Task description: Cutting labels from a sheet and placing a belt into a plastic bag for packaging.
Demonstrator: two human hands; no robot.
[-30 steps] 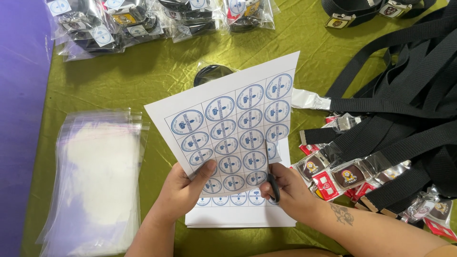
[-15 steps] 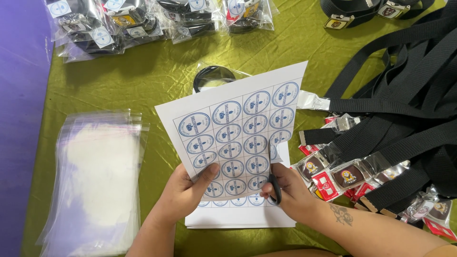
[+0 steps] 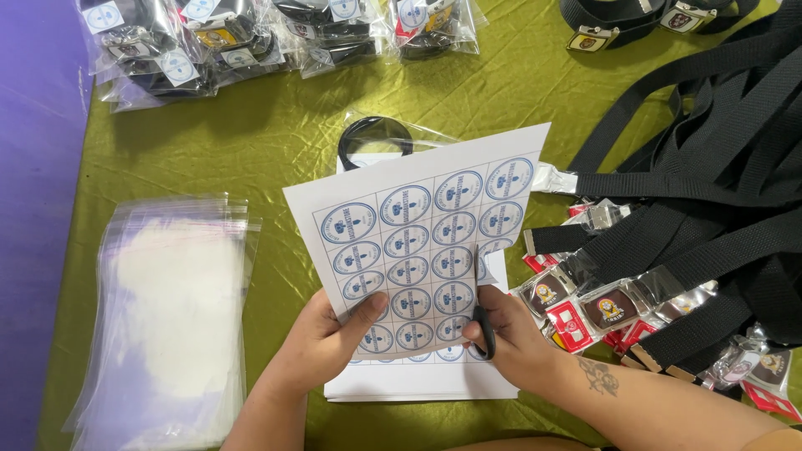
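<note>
The white paper sheet printed with rows of round blue-and-white labels is held tilted above the table, near its front edge, over a stack of plain white sheets lying flat on the olive-green satin cloth. The left hand pinches the sheet's lower left edge, thumb on top and fingers curled under. The right hand grips black-handled scissors with fingers closed through the handles, and the blades run up into the sheet between 2 columns of labels. Open cloth lies beyond the sheet's top edge and to its upper left; the left side is taken by a pile of clear, glossy plastic bags, just beside the left forearm. A purple strip borders the cloth on the far left. To the right, close by the right hand, a heap of black woven belts with shiny metal buckles bearing small red and brown emblems crowds the table up to its right edge, leaving little room there. Behind the sheet's upper edge, a coiled black belt in a clear bag shows partly. Along the far edge sit more bagged belts with round label stickers, crinkly and reflective.
</note>
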